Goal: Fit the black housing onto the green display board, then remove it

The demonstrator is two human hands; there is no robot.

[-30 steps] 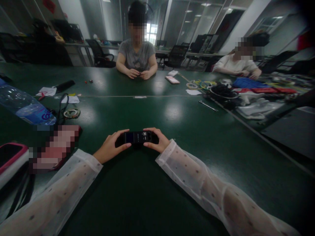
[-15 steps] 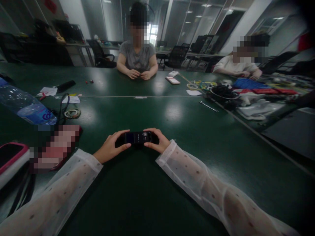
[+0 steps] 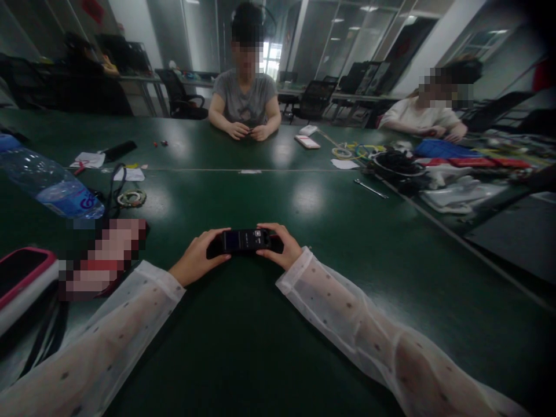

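A small black device (image 3: 244, 241) with a dark screen and white markings lies lengthwise between my two hands, at the middle of the view. My left hand (image 3: 201, 255) grips its left end, thumb on the near side and fingers on the far side. Around the right end, my right hand (image 3: 281, 247) holds it the same way. Both wrists come out of sheer white dotted sleeves. Under the hands is the dark green table (image 3: 243, 347).
At left are a plastic bottle (image 3: 65, 194), a pink-edged device (image 3: 26, 272), a red phone-like object (image 3: 108, 260) and a bracelet (image 3: 131, 198). A wrench (image 3: 370, 188) and heaped cables (image 3: 397, 165) lie right. Two people (image 3: 245, 95) (image 3: 428, 113) sit across.
The device is tilted slightly, its right end a little higher in the view. My hands keep their hold on it. The whole scene has shifted slightly to the right.
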